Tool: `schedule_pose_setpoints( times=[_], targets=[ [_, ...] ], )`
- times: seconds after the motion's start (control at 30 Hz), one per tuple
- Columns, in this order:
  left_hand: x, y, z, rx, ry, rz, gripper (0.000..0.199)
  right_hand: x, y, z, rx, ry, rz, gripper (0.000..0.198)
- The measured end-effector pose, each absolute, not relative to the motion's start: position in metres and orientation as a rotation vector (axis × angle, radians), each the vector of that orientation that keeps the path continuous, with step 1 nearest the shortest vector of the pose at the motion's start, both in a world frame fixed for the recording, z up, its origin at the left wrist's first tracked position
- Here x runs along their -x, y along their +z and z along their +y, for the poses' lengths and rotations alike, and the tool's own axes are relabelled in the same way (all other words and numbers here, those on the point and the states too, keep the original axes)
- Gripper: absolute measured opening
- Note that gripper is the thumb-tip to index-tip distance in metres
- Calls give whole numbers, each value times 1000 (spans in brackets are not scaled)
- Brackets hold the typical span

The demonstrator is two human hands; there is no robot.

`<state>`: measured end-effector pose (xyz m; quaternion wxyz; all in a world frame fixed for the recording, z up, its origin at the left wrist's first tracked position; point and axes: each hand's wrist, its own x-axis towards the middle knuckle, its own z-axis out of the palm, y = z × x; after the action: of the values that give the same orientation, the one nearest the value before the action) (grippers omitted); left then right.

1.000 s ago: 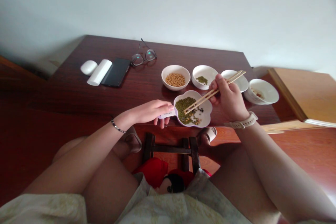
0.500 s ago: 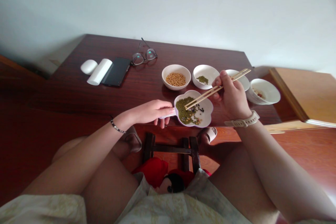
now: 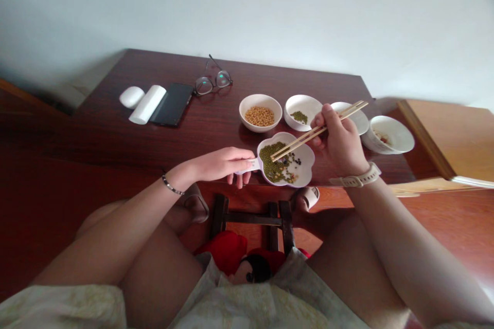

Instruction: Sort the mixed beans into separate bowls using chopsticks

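My left hand (image 3: 227, 163) is closed on the short handle of a white flower-shaped dish (image 3: 306, 167) at the table's front edge. In the dish lie green beans (image 3: 271, 162), heaped toward the handle side, with some dark and pale beans to the right. My right hand (image 3: 339, 136) grips a pair of wooden chopsticks (image 3: 309, 135), whose tips reach down into the green beans. Just behind the dish stand a bowl of tan beans (image 3: 260, 116) and a white bowl (image 3: 303, 105) with a few green beans. My right hand partly covers a third white bowl (image 3: 357, 121).
A fourth bowl (image 3: 401, 139) with some pale and reddish bits stands at the right. Glasses (image 3: 213, 82), a dark phone-like slab (image 3: 172, 105), a white cylinder-like case (image 3: 147, 105) and a rounded white case (image 3: 131, 97) lie at the left. A wooden stool frame (image 3: 252, 219) is below.
The chopstick tips have barely shifted within the green beans. Both hands keep their grips, and the whole view has moved very slightly.
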<state>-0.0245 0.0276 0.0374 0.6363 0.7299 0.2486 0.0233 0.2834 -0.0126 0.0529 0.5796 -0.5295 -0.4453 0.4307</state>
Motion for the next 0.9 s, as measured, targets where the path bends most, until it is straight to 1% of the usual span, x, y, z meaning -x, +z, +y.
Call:
schedule_pose_setpoints(
  times=[0.13,0.23,0.53,0.9],
  targets=[
    [29,37,29,-1638,51,512,26,-283,52,-12,1242,1028,-1042,54],
    [30,35,29,-1620,69,512,23,-281,52,-11,1236,1030,-1039,53],
    [31,35,28,-1618,71,498,22,-277,49,-8,1238,1028,-1076,56],
    [35,32,31,-1575,64,426,23,-272,45,-8,1240,998,-1143,54]
  ],
)
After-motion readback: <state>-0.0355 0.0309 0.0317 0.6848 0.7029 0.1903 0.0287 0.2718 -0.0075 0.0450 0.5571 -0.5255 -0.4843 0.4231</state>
